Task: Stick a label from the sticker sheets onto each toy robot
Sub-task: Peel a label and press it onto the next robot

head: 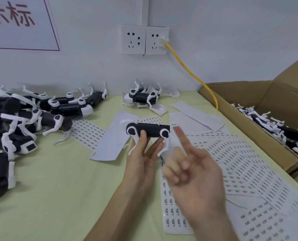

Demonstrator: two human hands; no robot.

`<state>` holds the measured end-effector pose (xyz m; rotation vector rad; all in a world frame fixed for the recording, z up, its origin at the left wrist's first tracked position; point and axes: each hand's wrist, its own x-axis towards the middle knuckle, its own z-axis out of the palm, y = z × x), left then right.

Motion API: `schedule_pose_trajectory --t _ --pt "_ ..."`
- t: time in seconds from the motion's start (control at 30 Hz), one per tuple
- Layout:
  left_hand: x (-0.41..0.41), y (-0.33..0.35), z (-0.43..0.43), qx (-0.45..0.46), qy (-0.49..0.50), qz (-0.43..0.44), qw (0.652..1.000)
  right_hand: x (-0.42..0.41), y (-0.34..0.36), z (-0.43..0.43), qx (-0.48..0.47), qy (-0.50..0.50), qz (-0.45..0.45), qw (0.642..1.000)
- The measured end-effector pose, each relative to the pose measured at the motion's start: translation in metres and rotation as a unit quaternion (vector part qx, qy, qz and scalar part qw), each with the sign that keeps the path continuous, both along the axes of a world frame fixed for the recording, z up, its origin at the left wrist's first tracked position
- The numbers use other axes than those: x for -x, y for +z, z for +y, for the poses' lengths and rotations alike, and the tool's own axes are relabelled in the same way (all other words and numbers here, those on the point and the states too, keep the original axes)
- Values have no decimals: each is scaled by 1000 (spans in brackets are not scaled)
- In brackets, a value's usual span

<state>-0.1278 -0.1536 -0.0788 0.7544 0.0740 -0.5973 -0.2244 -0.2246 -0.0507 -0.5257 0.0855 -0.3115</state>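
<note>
My left hand [141, 159] grips a toy robot [150, 130] with a black body and white legs, holding it up above the table's middle. My right hand [193, 174] is just right of it, blurred. Its index finger points up with a small white label [175, 125] stuck on the tip, close to the robot's right end, and its other fingers are curled. Sticker sheets [240, 162] printed with rows of small labels lie under and to the right of my right hand. Another sticker sheet [89, 131] lies further left.
A heap of toy robots [23, 119] fills the left side of the pale green table [58, 180], and a few more toy robots [143, 96] sit at the back by the wall. A cardboard box [249, 94] on the right holds further robots [275, 126]. Blank backing sheets [113, 138] lie mid-table. A yellow cable [191, 72] runs from the wall socket.
</note>
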Motion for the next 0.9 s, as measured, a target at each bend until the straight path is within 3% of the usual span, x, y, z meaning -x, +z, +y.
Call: schedule_pose_trajectory --t 0.1,0.2,0.9 --pt "3 2 5 -42 -72 -7 997 -4 -16 30 -80 14 22 996" --pt "3 5 8 -54 -80 -26 995 -9 -24 43 -101 16 35 994" --pt "4 8 10 -75 -65 -21 995 -15 -25 38 -79 8 55 995"
